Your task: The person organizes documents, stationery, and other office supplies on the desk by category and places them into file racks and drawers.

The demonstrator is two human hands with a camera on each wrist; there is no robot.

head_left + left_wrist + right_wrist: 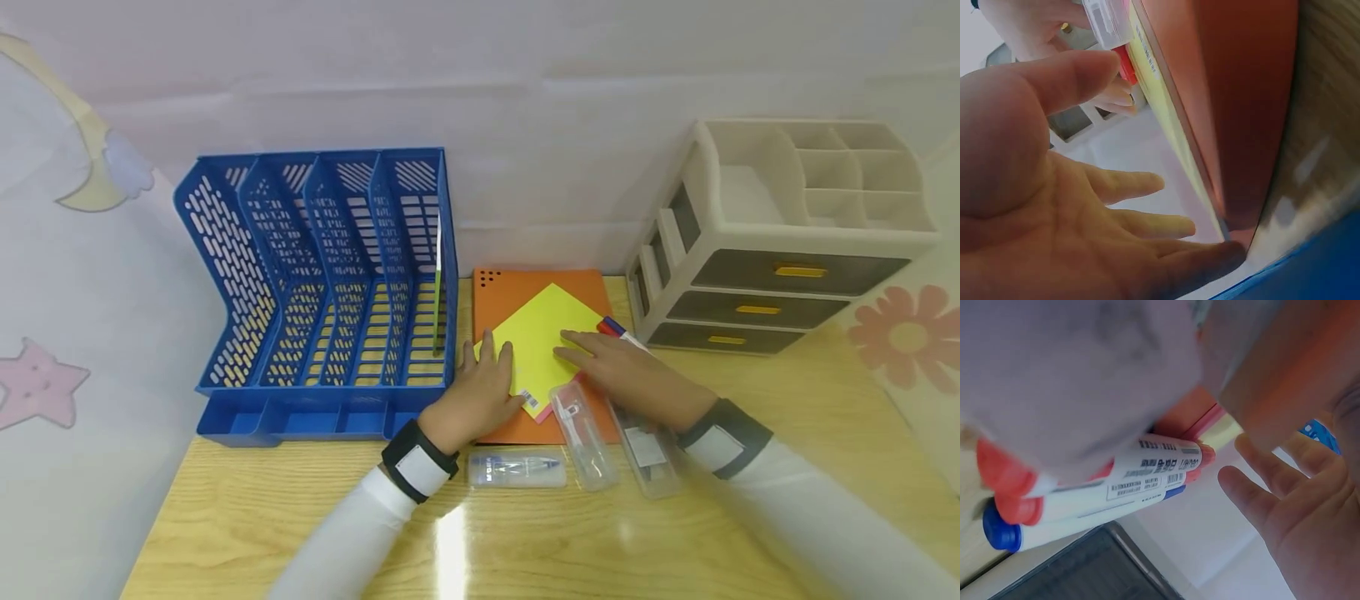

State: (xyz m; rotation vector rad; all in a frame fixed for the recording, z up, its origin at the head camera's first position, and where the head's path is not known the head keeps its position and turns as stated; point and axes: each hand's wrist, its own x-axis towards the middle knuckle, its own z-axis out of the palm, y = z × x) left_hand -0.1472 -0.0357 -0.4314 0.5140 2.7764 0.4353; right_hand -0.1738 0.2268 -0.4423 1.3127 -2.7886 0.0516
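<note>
A yellow booklet (pixel 540 333) lies turned at an angle on an orange folder (pixel 495 304), a pink edge showing beneath it. My left hand (pixel 480 396) reaches over the booklet's left side with fingers spread; the left wrist view shows its palm (pixel 1054 219) facing the stack's edge. From the right, my right hand (pixel 626 375) stretches straight fingers over the booklet's right side. Beside and partly under it are whiteboard markers (pixel 1104 494) with red and blue caps. A clear pen case (pixel 585 442) overlaps the booklet's lower corner. Blurred shapes hide much of the right wrist view.
A blue file rack (pixel 322 387) stands at the left, a thin green-edged book (pixel 437 292) upright in its right slot. On the right is a cream drawer organizer (pixel 720 233). Near the front lie a clear pen packet (pixel 517 469) and a clear box (pixel 648 454).
</note>
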